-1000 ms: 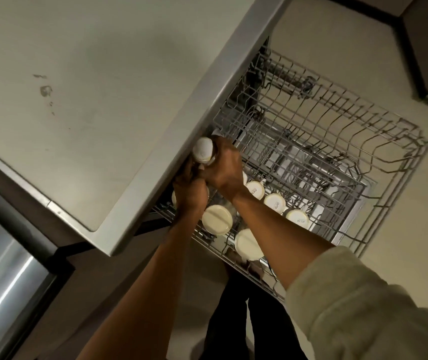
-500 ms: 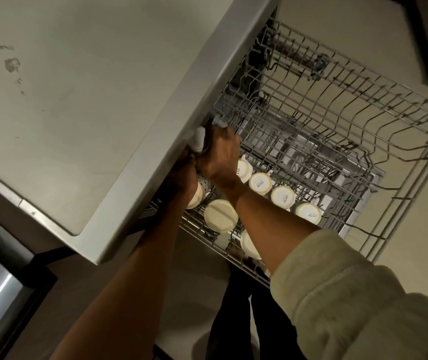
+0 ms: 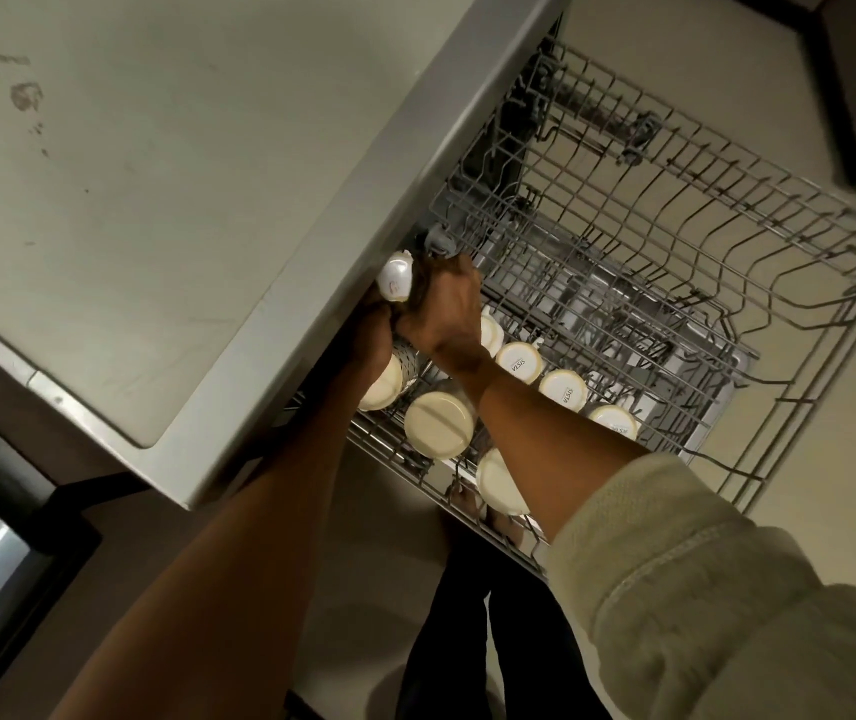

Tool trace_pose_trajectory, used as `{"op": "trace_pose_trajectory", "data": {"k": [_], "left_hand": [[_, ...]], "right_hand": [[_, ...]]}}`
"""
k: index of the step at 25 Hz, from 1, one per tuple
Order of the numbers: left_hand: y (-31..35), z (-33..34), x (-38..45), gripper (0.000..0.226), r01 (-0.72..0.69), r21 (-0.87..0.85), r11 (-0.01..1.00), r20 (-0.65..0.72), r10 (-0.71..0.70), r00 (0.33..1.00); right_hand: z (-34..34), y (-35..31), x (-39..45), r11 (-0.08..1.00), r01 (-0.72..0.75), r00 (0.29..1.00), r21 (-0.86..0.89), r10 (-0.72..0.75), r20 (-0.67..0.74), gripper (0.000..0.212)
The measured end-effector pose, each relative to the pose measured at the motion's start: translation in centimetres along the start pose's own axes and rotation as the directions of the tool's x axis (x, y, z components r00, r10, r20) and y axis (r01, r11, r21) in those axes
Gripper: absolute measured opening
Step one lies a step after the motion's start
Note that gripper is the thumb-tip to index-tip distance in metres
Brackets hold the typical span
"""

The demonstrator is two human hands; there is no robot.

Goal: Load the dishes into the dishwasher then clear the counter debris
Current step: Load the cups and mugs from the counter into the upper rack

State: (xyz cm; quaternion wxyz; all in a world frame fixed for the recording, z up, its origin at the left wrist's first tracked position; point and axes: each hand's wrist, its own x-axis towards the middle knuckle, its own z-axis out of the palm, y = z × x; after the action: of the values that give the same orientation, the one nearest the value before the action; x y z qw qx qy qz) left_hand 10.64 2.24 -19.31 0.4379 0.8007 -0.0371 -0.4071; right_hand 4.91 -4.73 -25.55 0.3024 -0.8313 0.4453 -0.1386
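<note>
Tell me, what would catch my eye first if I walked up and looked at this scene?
Probably the two hands meeting at the near corner of the pulled-out wire dishwasher rack, where the right hand grips a small white cup right under the counter edge, the left hand close beside it. Next, the row of pale upturned cups along the rack's near side.

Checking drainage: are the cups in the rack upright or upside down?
Upside down: the cups show flat printed bases facing up in the dishwasher rack.
</note>
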Motion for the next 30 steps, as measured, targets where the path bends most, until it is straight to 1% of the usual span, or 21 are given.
{"op": "trace_pose_trajectory", "data": {"k": [5, 8, 13, 14, 16, 18, 19, 20, 22, 23, 24, 25, 27, 28, 29, 30], "left_hand": [[-0.2, 0.1, -0.1, 0.037, -0.043, -0.027, 0.999, 0.036, 0.044, 0.998], [-0.6, -0.2, 0.0, 0.025, -0.06, -0.008, 0.998, 0.057, 0.061, 0.997], [-0.6, -0.3, -0.1, 0.028, -0.065, -0.04, 0.997, 0.07, 0.068, 0.995], [-0.6, -0.2, -0.2, 0.028, -0.068, -0.03, 0.997, 0.056, 0.07, 0.996], [-1.1, 0.1, -0.3, 0.024, -0.089, 0.053, 0.995, 0.029, 0.087, 0.996], [-1.6, 0.3, -0.4, 0.028, -0.113, 0.148, 0.983, -0.052, 0.122, 0.991], [-1.5, 0.3, -0.6, 0.028, -0.137, 0.137, 0.981, -0.098, 0.151, 0.984], [-1.5, 0.4, -0.8, 0.026, -0.164, 0.101, 0.981, -0.112, 0.175, 0.978], [-1.2, 0.5, -1.3, 0.026, -0.177, 0.066, 0.982, -0.039, 0.179, 0.983], [-1.2, 0.6, -1.4, 0.026, -0.166, 0.1, 0.981, 0.0, 0.167, 0.986], [-1.1, 0.8, -1.5, 0.024, -0.156, 0.14, 0.978, 0.013, 0.156, 0.988], [-1.1, 0.8, -1.4, 0.027, -0.143, 0.154, 0.978, 0.011, 0.143, 0.99], [-1.3, 0.6, -1.0, 0.031, -0.131, 0.115, 0.985, 0.033, 0.128, 0.991], [-1.4, 0.8, -1.0, 0.032, -0.144, 0.117, 0.983, 0.049, 0.139, 0.989], [-1.5, 0.9, -1.1, 0.032, -0.152, 0.162, 0.975, 0.061, 0.143, 0.988], [-1.6, 1.1, -1.2, 0.031, -0.142, 0.159, 0.977, 0.045, 0.137, 0.99]], "right_hand": [[0.8, 0.2, 0.1, 0.999, 0.015, 1.0, -0.045, -0.014, 0.013, 0.061], [1.1, 0.7, 0.5, 0.998, 0.017, 0.999, -0.058, -0.014, 0.046, 0.058], [0.8, 0.5, 0.6, 0.998, 0.021, 0.998, -0.057, -0.018, 0.063, 0.06], [0.7, 0.5, 0.5, 0.997, 0.023, 0.997, -0.069, -0.018, 0.076, 0.062], [0.6, 0.5, 0.3, 0.996, 0.031, 0.996, -0.088, -0.023, 0.091, 0.067], [0.5, 0.6, 0.0, 0.997, 0.024, 0.997, -0.077, -0.018, 0.081, 0.071], [0.3, 0.6, -0.3, 0.997, 0.022, 0.998, -0.071, -0.017, 0.068, 0.072], [0.2, 0.6, -0.5, 0.997, 0.028, 0.998, -0.067, -0.024, 0.051, 0.071], [0.2, 0.7, -1.0, 0.991, 0.096, 0.995, -0.098, -0.094, 0.03, 0.06], [0.1, 0.8, -1.1, 0.98, 0.142, 0.99, -0.141, -0.137, 0.046, 0.052], [0.1, 0.8, -1.3, 0.967, 0.176, 0.984, -0.186, -0.165, 0.071, 0.047], [0.1, 0.8, -1.4, 0.957, 0.191, 0.98, -0.219, -0.174, 0.094, 0.045], [-0.1, 0.5, -1.5, 0.95, 0.198, 0.977, -0.24, -0.171, 0.127, 0.045], [-0.3, 0.3, -1.6, 0.946, 0.203, 0.974, -0.252, -0.169, 0.15, 0.047], [-0.6, 0.1, -1.7, 0.943, 0.209, 0.971, -0.259, -0.168, 0.17, 0.049], [-0.8, 0.1, -1.8, 0.944, 0.213, 0.967, -0.253, -0.167, 0.19, 0.05]]}}
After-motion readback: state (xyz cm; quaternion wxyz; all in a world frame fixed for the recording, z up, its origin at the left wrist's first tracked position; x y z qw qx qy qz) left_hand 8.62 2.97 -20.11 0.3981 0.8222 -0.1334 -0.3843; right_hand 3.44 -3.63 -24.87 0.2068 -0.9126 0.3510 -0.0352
